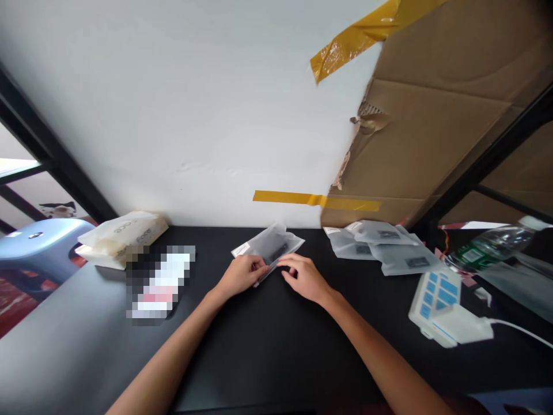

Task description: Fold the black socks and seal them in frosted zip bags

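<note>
A frosted plastic bag (268,239) with a dark item inside and a small white label lies tilted at the middle of the black table. My left hand (244,274) is closed on its near left edge, thumb on top. My right hand (305,276) touches the near right edge with its fingertips, the fingers bent and somewhat apart. What the dark item inside is cannot be made out. Several similar frosted bags (380,245) with dark contents overlap at the back right.
A tissue pack (125,233) and a pixelated, blurred-out object (162,285) are on the left. At the right are a white power strip (436,294) with a plugged-in white adapter (462,325) and a lying plastic bottle (492,245). A white panel and taped cardboard (432,127) stand behind.
</note>
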`<state>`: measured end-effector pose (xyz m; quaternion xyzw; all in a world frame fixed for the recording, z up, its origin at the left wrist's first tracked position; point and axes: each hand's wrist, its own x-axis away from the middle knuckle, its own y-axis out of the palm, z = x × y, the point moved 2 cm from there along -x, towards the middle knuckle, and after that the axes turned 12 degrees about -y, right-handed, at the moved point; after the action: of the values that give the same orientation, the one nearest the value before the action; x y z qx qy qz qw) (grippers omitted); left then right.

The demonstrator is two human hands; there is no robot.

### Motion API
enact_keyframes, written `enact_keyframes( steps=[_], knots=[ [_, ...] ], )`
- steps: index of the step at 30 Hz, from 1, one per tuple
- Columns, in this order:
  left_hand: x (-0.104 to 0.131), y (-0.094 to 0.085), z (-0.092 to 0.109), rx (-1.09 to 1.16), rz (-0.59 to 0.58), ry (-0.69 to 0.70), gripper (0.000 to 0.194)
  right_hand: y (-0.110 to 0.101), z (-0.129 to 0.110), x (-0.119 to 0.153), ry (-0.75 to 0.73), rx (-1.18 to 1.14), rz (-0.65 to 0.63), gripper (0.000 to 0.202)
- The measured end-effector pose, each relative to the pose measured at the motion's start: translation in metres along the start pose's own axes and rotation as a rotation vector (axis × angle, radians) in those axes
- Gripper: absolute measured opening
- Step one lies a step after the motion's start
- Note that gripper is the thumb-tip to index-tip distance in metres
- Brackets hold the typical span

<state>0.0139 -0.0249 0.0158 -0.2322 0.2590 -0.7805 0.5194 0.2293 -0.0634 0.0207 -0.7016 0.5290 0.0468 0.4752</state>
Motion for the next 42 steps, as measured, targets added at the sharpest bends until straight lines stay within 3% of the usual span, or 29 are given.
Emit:
enact_keyframes(
  steps=[2, 7, 10, 12, 16, 19, 25, 29, 31, 34, 35, 38, 40, 42],
  knots=[
    [0.001, 0.003, 0.004, 0.086, -0.023, -0.024, 0.039, 0.007, 0.002, 0.001, 0.08, -0.046, -0.017, 0.025],
    [0.011, 0.016, 0.022, 0.314, 0.112, -0.041, 0.039, -0.001, 0.012, 0.003, 0.4, -0.334, 0.063, 0.031],
    [0.018, 0.028, 0.033, 0.363, 0.092, -0.024, 0.039, -0.013, 0.009, 0.0, 0.404, -0.364, 0.228, 0.03],
    [0.022, 0.034, 0.037, 0.39, 0.067, -0.016, 0.039, -0.017, 0.008, -0.001, 0.399, -0.356, 0.269, 0.028],
    [0.025, 0.038, 0.037, 0.399, 0.128, 0.018, 0.037, -0.011, 0.016, 0.002, 0.585, -0.468, 0.109, 0.038],
    [0.03, 0.04, 0.04, 0.296, 0.15, 0.119, 0.033, -0.006, 0.02, 0.004, 0.689, -0.579, 0.061, 0.046],
    [0.046, 0.053, 0.056, 0.068, 0.018, 0.325, 0.029, 0.0, 0.014, -0.005, 0.63, -0.605, -0.029, 0.039],
    [0.046, 0.048, 0.059, -0.003, -0.054, 0.357, 0.03, -0.003, 0.015, -0.007, 0.548, -0.661, 0.084, 0.043],
    [0.039, 0.033, 0.054, -0.022, 0.098, 0.34, 0.04, -0.005, 0.02, -0.005, 0.502, -0.669, 0.161, 0.048],
    [0.023, 0.001, 0.035, -0.017, 0.513, 0.15, 0.045, -0.007, 0.031, -0.001, 0.433, -0.52, 0.253, 0.056],
    [0.017, -0.006, 0.027, -0.032, 0.549, 0.088, 0.04, -0.007, 0.033, 0.0, 0.415, -0.437, 0.269, 0.058],
    [0.002, -0.008, 0.01, 0.004, 0.379, 0.031, 0.037, -0.004, 0.035, 0.003, 0.339, -0.223, 0.269, 0.059],
    [-0.002, 0.001, 0.004, 0.091, 0.228, 0.013, 0.046, -0.002, 0.031, 0.003, 0.237, -0.12, 0.26, 0.054],
    [-0.003, 0.01, 0.004, 0.197, 0.149, -0.009, 0.05, -0.002, 0.024, 0.003, 0.146, -0.008, 0.268, 0.05]
  ],
)
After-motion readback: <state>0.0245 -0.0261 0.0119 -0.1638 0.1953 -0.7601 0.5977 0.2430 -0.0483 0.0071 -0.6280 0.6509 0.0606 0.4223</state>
